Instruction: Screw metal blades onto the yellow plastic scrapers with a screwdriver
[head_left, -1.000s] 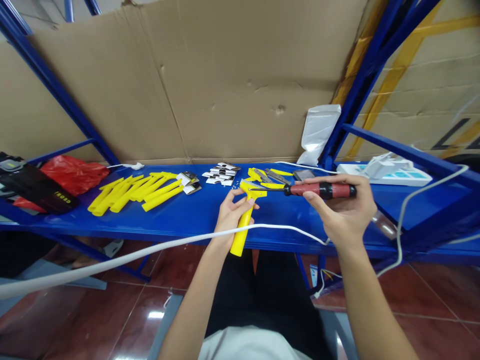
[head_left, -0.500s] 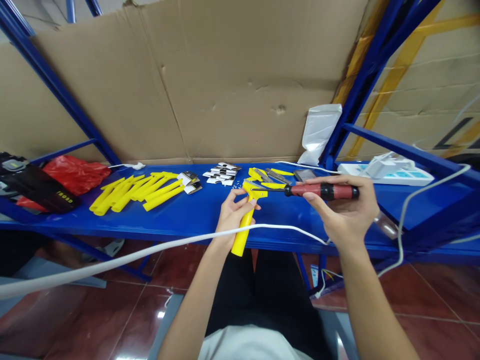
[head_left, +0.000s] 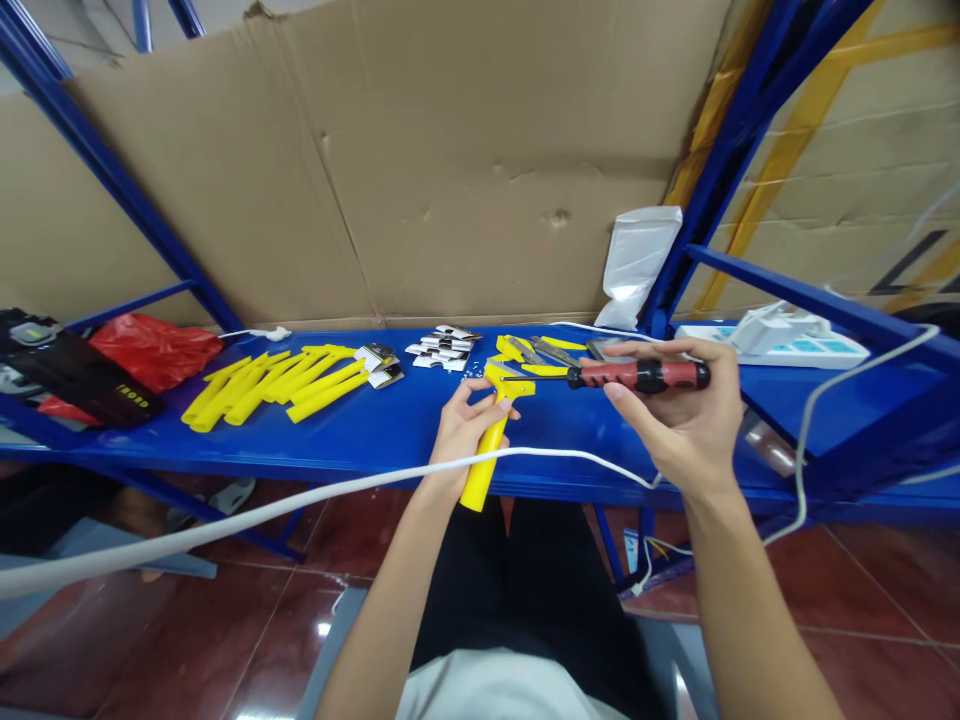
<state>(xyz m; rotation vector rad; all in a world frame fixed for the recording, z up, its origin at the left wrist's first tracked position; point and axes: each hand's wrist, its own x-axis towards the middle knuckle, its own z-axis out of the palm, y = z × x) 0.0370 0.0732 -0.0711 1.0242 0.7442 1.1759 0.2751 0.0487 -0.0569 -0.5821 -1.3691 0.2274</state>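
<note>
My left hand (head_left: 463, 428) is closed around a yellow scraper (head_left: 484, 468), its T-shaped head up and the round handle slanting down toward my lap. In my right hand (head_left: 701, 430) lies a red and black screwdriver (head_left: 646, 376), gripped at the handle and held nearly level. Its thin shaft points left, and the tip meets the scraper's head. Just behind, yellow scraper parts and grey metal pieces (head_left: 555, 352) lie on the blue shelf. Tiny screws (head_left: 472, 370) are scattered beside the head, too small to make out well.
Several yellow scrapers (head_left: 259, 388) lie in a row at left, near small black-and-white packets (head_left: 442, 348). A white cable (head_left: 300, 503) crosses in front of the shelf (head_left: 360, 440). A power strip (head_left: 817, 348) sits right; a red bag (head_left: 157, 350) and black case (head_left: 97, 380) sit left.
My right hand has shifted slightly left along the screwdriver handle, its fingers in a changed position. The scraper and my left hand stay almost where they were.
</note>
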